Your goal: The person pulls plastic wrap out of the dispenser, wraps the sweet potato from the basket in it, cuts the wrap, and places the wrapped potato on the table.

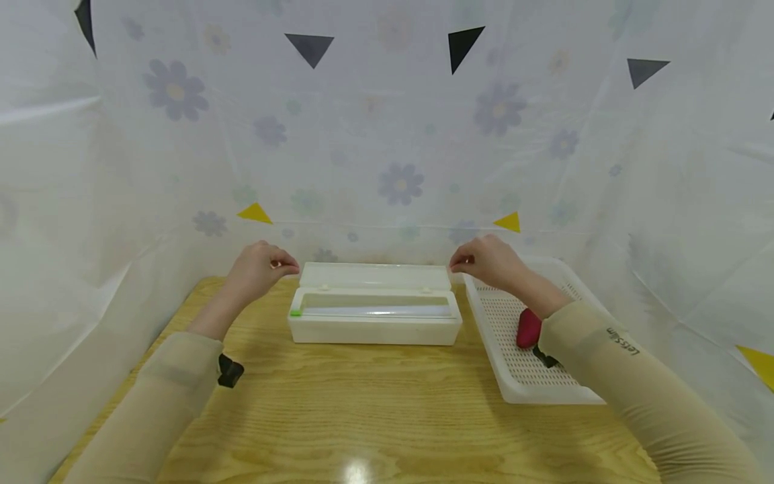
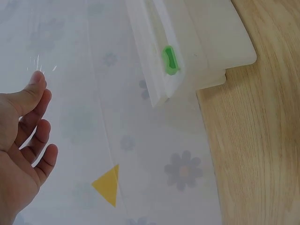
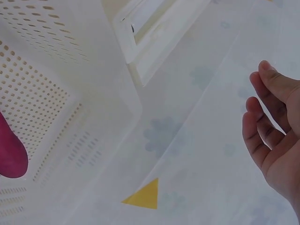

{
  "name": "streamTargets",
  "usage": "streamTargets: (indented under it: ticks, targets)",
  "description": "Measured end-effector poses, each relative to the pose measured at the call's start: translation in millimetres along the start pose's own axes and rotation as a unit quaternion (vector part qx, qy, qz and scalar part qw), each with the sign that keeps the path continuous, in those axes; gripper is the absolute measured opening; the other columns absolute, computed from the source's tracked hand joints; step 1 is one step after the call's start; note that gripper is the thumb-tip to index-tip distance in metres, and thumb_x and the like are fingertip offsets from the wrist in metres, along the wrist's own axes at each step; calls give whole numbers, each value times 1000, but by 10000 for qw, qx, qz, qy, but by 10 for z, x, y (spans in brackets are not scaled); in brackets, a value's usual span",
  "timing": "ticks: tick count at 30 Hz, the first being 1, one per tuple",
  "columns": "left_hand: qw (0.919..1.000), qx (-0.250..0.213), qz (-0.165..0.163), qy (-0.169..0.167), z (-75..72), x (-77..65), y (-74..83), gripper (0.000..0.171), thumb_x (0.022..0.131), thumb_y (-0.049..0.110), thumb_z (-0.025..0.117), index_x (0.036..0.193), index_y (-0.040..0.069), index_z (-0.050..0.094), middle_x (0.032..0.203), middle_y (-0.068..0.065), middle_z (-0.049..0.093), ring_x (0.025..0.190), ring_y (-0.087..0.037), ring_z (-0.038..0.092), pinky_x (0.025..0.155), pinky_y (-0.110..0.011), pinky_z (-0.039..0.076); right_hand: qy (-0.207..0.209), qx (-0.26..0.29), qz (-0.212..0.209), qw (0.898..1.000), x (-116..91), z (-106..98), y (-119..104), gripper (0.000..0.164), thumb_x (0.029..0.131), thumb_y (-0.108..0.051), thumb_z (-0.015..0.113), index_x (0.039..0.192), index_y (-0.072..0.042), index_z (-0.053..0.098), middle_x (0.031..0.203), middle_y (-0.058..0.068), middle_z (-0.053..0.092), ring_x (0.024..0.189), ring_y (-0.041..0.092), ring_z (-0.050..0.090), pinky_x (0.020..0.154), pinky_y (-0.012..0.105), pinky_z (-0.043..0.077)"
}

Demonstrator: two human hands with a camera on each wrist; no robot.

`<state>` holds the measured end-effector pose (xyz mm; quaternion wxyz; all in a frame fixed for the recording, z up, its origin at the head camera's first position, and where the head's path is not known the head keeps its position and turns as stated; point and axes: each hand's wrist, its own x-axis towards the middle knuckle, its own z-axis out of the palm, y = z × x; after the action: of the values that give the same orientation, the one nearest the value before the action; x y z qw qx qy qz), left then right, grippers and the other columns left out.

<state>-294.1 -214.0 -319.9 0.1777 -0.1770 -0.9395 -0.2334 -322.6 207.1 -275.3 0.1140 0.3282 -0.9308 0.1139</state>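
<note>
A white cling film dispenser box (image 1: 375,331) stands on the table with its lid (image 1: 375,276) tipped back. Through its long window a pale roll shows, and a green slide cutter (image 2: 170,61) sits at the left end. My left hand (image 1: 261,269) is raised at the box's left, thumb and forefinger pinching clear cling film (image 2: 38,64), seen only as thin glints at the fingertips. On the other side my right hand (image 1: 486,261) pinches in the same way near the lid's right corner; the film there is nearly invisible.
To the right of the box is a white perforated basket (image 1: 492,356), partly under my right forearm. A smooth dark red, rounded thing (image 1: 528,329) lies in it. Behind the wooden table (image 1: 363,403) hangs a flowered plastic sheet (image 1: 363,134).
</note>
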Motion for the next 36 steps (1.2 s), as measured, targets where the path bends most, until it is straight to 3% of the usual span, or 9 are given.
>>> streamTargets:
  ticks: [15, 36]
  targets:
    - [9998, 65, 113, 161, -49, 22, 15, 10, 87, 19, 68, 89, 12, 75, 87, -5, 70, 78, -21, 49, 70, -39, 43, 3, 88, 195, 9998, 3, -80, -33, 9, 85, -16, 71, 91, -12, 75, 85, 0, 72, 73, 14, 62, 66, 33, 51]
    - [9991, 166, 201, 347, -156, 40, 35, 10, 86, 19, 69, 87, 11, 75, 84, -5, 69, 75, -20, 47, 67, -36, 40, 37, 139, 154, 9998, 65, -198, -32, 8, 85, -17, 71, 91, -13, 75, 85, 0, 71, 74, 15, 62, 68, 35, 51]
